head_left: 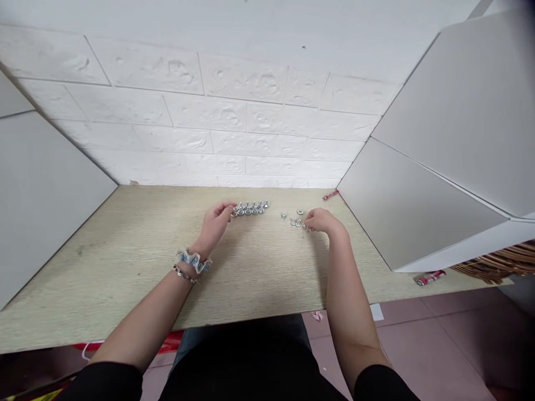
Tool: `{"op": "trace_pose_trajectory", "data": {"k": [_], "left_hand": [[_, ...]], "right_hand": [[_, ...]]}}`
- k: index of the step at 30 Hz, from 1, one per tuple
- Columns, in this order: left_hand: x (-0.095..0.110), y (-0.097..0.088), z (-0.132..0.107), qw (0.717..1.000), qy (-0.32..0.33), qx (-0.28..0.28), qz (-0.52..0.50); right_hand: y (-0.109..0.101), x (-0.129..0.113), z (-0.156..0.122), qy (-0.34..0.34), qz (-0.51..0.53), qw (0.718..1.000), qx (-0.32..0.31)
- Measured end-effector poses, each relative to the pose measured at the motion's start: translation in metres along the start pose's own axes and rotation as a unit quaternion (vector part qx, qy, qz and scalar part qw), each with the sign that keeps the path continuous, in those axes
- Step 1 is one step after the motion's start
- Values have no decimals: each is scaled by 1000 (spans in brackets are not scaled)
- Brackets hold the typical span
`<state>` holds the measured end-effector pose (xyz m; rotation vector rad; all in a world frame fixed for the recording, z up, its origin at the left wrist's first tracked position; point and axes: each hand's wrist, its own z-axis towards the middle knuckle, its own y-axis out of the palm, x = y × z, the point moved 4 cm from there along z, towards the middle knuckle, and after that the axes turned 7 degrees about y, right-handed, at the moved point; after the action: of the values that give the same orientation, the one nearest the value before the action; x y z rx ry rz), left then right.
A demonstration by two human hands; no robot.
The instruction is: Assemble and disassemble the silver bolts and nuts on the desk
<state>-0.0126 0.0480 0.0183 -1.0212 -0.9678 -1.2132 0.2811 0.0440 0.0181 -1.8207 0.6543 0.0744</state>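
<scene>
Several silvery bolts with washers [248, 209] stand upright, close together in rows on the wooden tabletop. At the left end of them, my left hand [217, 221] pinches the end bolt [234, 211] between thumb and fingers. My right hand [322, 221] is closed low over the table on the right, with a small shiny metal fastener [305, 226] at its fingertips; its exact kind is too small to tell. Just left of that hand lie loose screws [295, 223], a round washer [300, 211] and a small nut-like piece [284, 215].
A white brick-patterned wall [225, 117] closes off the back of the tabletop [251, 267]. White panels stand left [50, 184] and right [438, 206]. One red battery-like cylinder [330, 195] lies in the back right corner, another [429, 278] near the front edge beside wicker [497, 262].
</scene>
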Motion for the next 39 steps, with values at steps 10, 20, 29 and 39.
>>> {"op": "trace_pose_trajectory", "data": {"k": [10,20,29,39], "left_hand": [[-19,-35,25,971,76,83,212],[-41,-26,31,903,128,-49,406],[-41,-34,31,882,121,-39,453],[-13,-23,19,949,102,-21,298]], "right_hand": [[4,-5,0,-16,38,999,-12],[-3,2,8,-10,92,992,90],[-11,-11,4,-92,193,949,231],[-12,-36,-19,-175,216,922,269]]}}
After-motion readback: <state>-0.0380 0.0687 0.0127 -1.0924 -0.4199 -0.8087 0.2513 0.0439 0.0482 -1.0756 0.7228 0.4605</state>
